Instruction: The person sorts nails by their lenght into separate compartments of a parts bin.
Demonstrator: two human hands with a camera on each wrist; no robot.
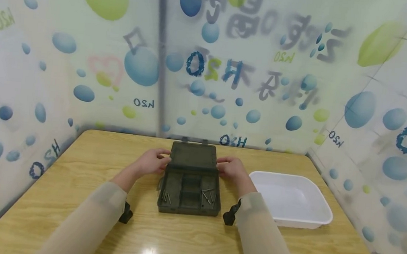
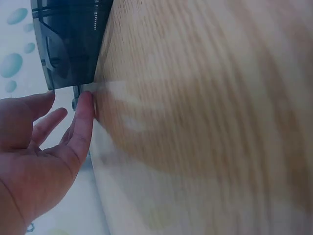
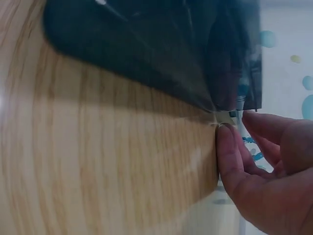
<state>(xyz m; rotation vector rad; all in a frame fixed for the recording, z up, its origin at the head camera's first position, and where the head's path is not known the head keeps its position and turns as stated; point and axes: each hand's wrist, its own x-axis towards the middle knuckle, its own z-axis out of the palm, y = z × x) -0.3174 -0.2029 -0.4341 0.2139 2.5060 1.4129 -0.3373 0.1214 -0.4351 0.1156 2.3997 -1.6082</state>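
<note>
A dark, see-through plastic storage box (image 1: 188,213) stands on the table with its lid (image 1: 192,155) raised at the far side. Slim metal pieces like nails or screws (image 1: 207,196) lie in its right compartment, and more slim metal pieces (image 1: 166,197) lie in the left one. My left hand (image 1: 151,161) is at the lid's left side, thumb and fingers extended and apart, fingertips at the box edge (image 2: 68,44). On the opposite side, my right hand (image 1: 232,168) mirrors it, loosely bent fingertips by the box corner (image 3: 230,93). Contact is hard to tell.
A white plastic basin (image 1: 286,222) stands to the right of the box, close to my right forearm. The wooden table (image 1: 164,240) meets patterned curtain walls (image 1: 261,128) at the back and sides. Dark devices (image 1: 230,215) are strapped to both wrists.
</note>
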